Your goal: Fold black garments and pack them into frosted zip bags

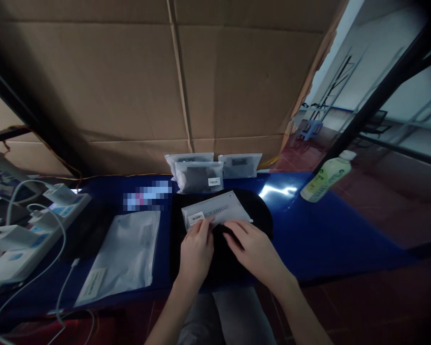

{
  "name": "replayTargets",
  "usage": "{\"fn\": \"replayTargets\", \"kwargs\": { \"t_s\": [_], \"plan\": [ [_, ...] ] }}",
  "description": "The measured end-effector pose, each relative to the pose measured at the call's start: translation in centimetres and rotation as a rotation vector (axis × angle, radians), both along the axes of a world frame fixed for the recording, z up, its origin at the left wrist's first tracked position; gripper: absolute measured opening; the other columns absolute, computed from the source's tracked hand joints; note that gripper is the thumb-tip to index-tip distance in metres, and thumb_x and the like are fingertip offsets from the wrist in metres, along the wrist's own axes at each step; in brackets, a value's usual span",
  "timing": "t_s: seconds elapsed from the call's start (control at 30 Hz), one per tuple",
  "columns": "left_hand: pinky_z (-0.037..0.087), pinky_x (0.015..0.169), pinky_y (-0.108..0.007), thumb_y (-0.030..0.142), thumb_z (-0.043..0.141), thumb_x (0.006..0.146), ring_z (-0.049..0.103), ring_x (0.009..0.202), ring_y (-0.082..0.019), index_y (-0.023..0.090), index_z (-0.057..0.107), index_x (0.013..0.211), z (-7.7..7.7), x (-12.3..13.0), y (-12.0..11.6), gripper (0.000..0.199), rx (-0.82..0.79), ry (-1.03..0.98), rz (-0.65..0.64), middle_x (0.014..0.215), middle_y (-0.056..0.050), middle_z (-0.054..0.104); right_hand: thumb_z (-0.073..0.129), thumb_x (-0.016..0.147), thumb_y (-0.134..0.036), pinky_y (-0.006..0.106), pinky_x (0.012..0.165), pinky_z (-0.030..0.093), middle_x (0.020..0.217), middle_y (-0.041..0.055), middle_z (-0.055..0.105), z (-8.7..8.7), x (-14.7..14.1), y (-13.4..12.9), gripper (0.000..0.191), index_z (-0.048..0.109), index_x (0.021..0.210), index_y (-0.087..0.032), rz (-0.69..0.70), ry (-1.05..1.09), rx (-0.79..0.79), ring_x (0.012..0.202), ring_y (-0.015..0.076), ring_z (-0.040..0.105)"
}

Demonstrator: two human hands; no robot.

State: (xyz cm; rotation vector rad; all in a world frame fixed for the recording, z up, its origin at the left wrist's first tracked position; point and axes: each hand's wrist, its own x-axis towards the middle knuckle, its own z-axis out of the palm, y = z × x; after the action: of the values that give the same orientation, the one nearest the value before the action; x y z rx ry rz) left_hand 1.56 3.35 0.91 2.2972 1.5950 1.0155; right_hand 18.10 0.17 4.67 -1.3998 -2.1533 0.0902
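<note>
My left hand point(197, 251) is working a frosted packet point(219, 209) on black cloth point(255, 212) on the blue worktop point(319, 239). Its fingers point(204, 225) curl over the packet's lower edge; I can't tell if they pinch it. My right hand point(253, 250) lies loosely open beside it, on the cloth. The next move calls for a steady hold on that edge.

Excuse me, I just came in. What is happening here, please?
A person is working at a blue table with bare hands. The left hand holds the lower edge of a frosted plastic bag with a barcode label. The right hand rests on a black fabric item beneath the bag. Three filled bags sit behind, and a flat bag lies to the left.
</note>
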Motion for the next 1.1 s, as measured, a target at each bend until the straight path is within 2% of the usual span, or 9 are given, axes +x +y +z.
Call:
{"fn": "replayTargets", "kwargs": {
  "t_s": [0.13,0.37,0.57,0.7,0.8,0.87,0.97,1.03,1.1],
  "plan": [
    [0.053,0.098,-0.042,0.012,0.047,0.092,0.064,0.112,-0.023,0.021,0.061,0.12,-0.7,0.2,0.5,0.033,0.041,-0.043,-0.07,0.121,-0.008,0.068,0.047,0.095,-0.016,0.041,0.096,0.052,0.113,0.0098,0.068,-1.6,0.3,-2.6,0.027,0.064,0.116,-0.02,0.017,0.064,0.179,0.111,0.024,0.062],
    [0.046,0.107,-0.041,0.018,0.043,0.097,0.055,0.126,-0.019,0.024,0.059,0.128,-1.5,-0.1,0.7,0.035,-0.034,-0.113,-0.227,0.131,-0.005,0.063,0.042,0.099,-0.035,0.051,0.109,0.041,0.145,0.0115,0.05,-4.3,-0.6,-1.4,0.046,0.045,0.142,-0.017,0.021,-0.136,-0.035,0.136,0.0298,0.041],
    [0.04,0.112,-0.045,0.008,0.041,0.093,0.048,0.133,-0.02,0.022,0.054,0.133,-0.7,-0.8,0.7,0.045,-0.045,0.019,-0.363,0.138,-0.006,0.058,0.04,0.1,-0.03,0.049,0.109,0.041,0.139,0.0147,0.054,-4.0,-0.8,0.5,0.043,0.045,0.14,-0.014,0.086,-0.062,-0.076,0.134,0.0269,0.045],
    [0.038,0.112,-0.052,0.024,0.047,0.096,0.041,0.138,-0.025,0.025,0.041,0.142,0.6,-2.2,-0.7,0.047,-0.01,0.06,-0.292,0.147,-0.01,0.047,0.044,0.097,-0.023,0.044,0.103,0.048,0.123,0.01,0.066,-3.3,0.2,-0.5,0.032,0.057,0.127,-0.018,0.076,0.029,-0.016,0.119,0.0236,0.058],
    [0.044,0.107,-0.05,0.034,0.057,0.091,0.041,0.138,-0.028,0.027,0.045,0.137,1.6,-3.8,-2.7,0.048,-0.031,0.085,-0.289,0.15,-0.01,0.042,0.045,0.092,-0.015,0.046,0.101,0.05,0.117,0.0094,0.068,-2.5,1.9,-1.9,0.032,0.061,0.12,-0.02,0.031,0.063,0.049,0.116,0.0244,0.059],
    [0.046,0.104,-0.052,0.038,0.065,0.085,0.04,0.138,-0.032,0.028,0.05,0.133,1.8,-4.6,-4.0,0.051,-0.05,0.145,-0.33,0.154,-0.011,0.036,0.048,0.088,-0.013,0.05,0.102,0.048,0.132,0.0106,0.059,-1.8,2.9,-2.6,0.038,0.06,0.123,-0.022,0.035,0.02,0.011,0.128,0.0281,0.05],
    [0.043,0.105,-0.057,0.04,0.072,0.079,0.033,0.141,-0.037,0.027,0.041,0.142,1.3,-5.0,-5.0,0.072,-0.052,0.265,-0.372,0.159,-0.014,0.024,0.056,0.082,-0.017,0.054,0.107,0.042,0.158,0.0085,0.028,-1.4,3.7,-3.0,0.055,0.052,0.136,-0.025,0.11,-0.104,-0.119,0.145,0.0331,0.023],
    [0.04,0.107,-0.057,0.041,0.071,0.08,0.028,0.143,-0.037,0.025,0.029,0.15,0.6,-4.7,-5.1,0.082,-0.047,0.326,-0.365,0.16,-0.016,0.02,0.061,0.079,-0.02,0.058,0.111,0.033,0.162,0.0078,0.01,-1.7,3.8,-2.6,0.068,0.042,0.144,-0.026,0.148,-0.174,-0.167,0.148,0.0347,0.01],
    [0.039,0.109,-0.056,0.041,0.066,0.085,0.025,0.144,-0.034,0.024,0.024,0.152,0.0,-4.3,-4.7,0.081,-0.028,0.356,-0.343,0.159,-0.016,0.02,0.063,0.076,-0.021,0.06,0.114,0.025,0.163,0.0093,0.008,-2.2,3.7,-1.7,0.077,0.036,0.148,-0.024,0.16,-0.223,-0.18,0.148,0.0346,0.005]
  ]
}}
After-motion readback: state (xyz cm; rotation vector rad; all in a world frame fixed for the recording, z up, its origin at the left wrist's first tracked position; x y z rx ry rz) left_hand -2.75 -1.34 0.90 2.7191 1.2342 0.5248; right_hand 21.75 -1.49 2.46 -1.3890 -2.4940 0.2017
